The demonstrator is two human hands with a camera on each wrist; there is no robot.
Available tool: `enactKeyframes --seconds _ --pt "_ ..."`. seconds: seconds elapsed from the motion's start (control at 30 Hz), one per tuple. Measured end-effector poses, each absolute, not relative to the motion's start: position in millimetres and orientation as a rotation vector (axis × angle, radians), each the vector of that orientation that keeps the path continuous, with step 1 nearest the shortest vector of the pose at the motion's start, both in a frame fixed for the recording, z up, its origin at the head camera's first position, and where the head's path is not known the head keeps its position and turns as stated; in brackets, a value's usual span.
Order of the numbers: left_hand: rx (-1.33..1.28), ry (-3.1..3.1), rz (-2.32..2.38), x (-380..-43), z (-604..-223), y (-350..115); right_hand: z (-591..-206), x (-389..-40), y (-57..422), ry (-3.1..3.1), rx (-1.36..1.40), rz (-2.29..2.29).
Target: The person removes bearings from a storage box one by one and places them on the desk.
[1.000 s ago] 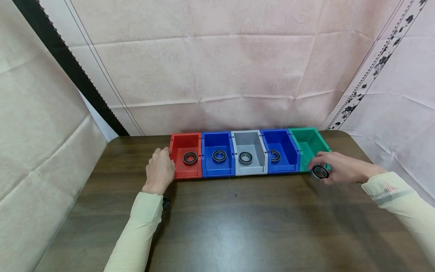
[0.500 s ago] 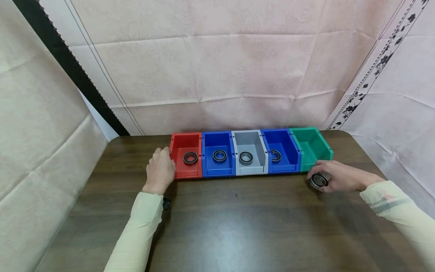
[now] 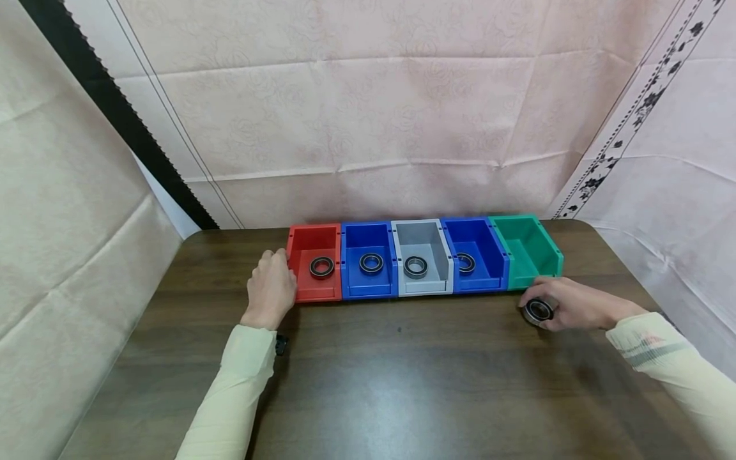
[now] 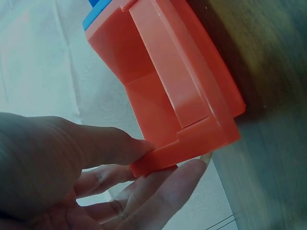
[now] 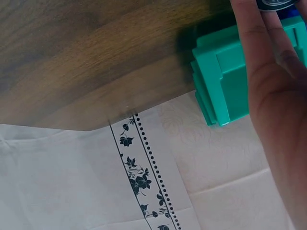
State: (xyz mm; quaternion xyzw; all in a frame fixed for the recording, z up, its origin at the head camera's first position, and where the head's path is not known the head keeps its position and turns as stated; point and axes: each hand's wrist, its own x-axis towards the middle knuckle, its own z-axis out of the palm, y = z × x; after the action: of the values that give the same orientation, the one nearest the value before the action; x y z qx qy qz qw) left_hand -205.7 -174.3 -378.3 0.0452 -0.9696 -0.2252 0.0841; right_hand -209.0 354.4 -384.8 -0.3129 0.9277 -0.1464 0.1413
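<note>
My left hand [image 3: 270,291] grips the outer side wall of the red bin [image 3: 314,292]. In the left wrist view the thumb [image 4: 115,143] lies over the rim while the other fingers are behind the wall. A ball bearing [image 3: 538,311] is held between the thumb and fingers of my right hand [image 3: 575,303], low over the table in front of the green bin [image 3: 526,249]. Only the bearing's edge shows at the top of the right wrist view. Single bearings lie in the red bin, the left blue bin [image 3: 370,294], the grey bin [image 3: 424,289] and the right blue bin [image 3: 483,285].
The bins stand side by side in a row near the back of the brown wooden table [image 3: 368,377]. Pale cloth [image 3: 368,115] hangs behind and at both sides. A dark band [image 3: 115,108] runs down the cloth at the left.
My right hand has drawn back from the green bin towards me with the bearing, down close to the table. The left hand has stayed on the red bin.
</note>
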Motion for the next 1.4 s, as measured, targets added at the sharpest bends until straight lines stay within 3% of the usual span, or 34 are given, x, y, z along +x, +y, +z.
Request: enactKeyframes --seconds 1.4 --pt "0.136 -2.896 -0.647 -204 -379 -172 -380 -212 349 2.793 -0.917 -0.346"
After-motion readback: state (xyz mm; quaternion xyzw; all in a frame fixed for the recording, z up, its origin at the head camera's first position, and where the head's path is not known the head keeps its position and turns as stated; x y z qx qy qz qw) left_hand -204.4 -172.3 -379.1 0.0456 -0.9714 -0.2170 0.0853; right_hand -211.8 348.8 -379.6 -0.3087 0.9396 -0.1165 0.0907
